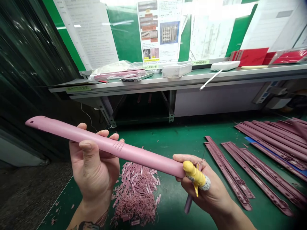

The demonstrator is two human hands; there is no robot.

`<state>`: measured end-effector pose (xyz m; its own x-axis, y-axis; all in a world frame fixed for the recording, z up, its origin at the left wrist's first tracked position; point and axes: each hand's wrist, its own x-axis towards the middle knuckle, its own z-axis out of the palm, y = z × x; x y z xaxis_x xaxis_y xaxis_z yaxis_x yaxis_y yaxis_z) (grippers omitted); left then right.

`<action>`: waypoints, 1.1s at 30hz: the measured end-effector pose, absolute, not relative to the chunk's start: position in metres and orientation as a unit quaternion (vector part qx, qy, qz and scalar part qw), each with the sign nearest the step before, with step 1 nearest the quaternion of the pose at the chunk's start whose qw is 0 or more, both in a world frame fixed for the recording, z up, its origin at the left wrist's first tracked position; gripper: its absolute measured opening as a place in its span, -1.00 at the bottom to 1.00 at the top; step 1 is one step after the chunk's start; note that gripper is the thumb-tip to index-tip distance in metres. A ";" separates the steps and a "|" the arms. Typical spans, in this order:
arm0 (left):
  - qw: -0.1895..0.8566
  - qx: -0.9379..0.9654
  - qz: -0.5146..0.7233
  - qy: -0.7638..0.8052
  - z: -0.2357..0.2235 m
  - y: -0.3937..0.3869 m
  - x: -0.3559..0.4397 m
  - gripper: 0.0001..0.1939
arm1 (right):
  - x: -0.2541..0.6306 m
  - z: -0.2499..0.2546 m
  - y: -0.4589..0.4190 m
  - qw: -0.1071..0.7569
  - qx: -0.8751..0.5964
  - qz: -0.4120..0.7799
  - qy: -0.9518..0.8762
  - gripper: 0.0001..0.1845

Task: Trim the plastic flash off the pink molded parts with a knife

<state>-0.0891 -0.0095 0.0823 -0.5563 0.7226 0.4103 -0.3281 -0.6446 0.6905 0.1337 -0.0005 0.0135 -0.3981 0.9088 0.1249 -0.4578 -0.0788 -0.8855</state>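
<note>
Pink plastic bar (103,145) spans both hands, held up over the green mat (177,143). Looks light, stiff and smooth, so it may slip; best hold is mid-length by the ribbed grooves (118,147), or at either end.

LH (93,171) nearly closed, wrapped round the bar, thumb below it. To its right, 1 heap of pink trimmings (135,195), too many to count.

RH (206,188) curled on the bar's lower end, w/ yellow finger wrap (195,174) on one finger. Purple stick (188,204) pokes out below RH; can't tell if RH has hold of it.

Further right: approx 4 dark-pink slotted strips (254,179) on the mat, then a stack of approx 10+ pink bars (271,137) partly on a blue sheet (251,139). Exact count hidden by overlap.
</note>
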 end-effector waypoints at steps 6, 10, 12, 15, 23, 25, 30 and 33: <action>0.298 0.335 0.849 0.279 0.091 -0.005 -0.085 -0.63 | 0.125 0.015 -0.005 0.465 -0.232 0.717 -0.465 -0.60; 0.395 0.306 0.837 0.224 0.096 0.018 -0.083 -0.70 | 0.106 0.014 -0.024 0.304 -0.211 0.742 -0.559 -0.54; 0.484 0.283 0.795 0.231 0.089 0.031 -0.083 -0.71 | 0.102 0.011 -0.028 0.258 -0.216 0.705 -0.624 -0.47; 0.560 0.235 0.746 0.274 0.070 0.044 -0.078 -0.80 | 0.100 0.011 -0.019 0.282 -0.242 0.562 -0.739 -0.52; 0.589 0.223 0.700 0.335 0.041 0.047 -0.059 -0.70 | 0.089 0.034 0.037 0.249 -0.258 0.121 -0.925 -0.36; 0.588 0.232 0.697 0.340 0.040 0.048 -0.058 -0.67 | 0.088 0.038 0.043 0.212 -0.265 0.074 -0.938 -0.42; 0.586 0.243 0.691 0.348 0.039 0.049 -0.057 -0.63 | 0.086 0.041 0.040 0.158 -0.271 0.019 -0.949 -0.62; 0.579 0.244 0.695 0.350 0.041 0.050 -0.058 -0.67 | 0.084 0.037 0.025 0.147 -0.253 0.016 -0.956 -0.64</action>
<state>-0.0584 0.0501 0.0412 -0.2117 0.9751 -0.0664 -0.6336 -0.0852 0.7690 0.0837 0.0252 0.0367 -0.8286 0.4884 0.2736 0.4791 0.8715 -0.1047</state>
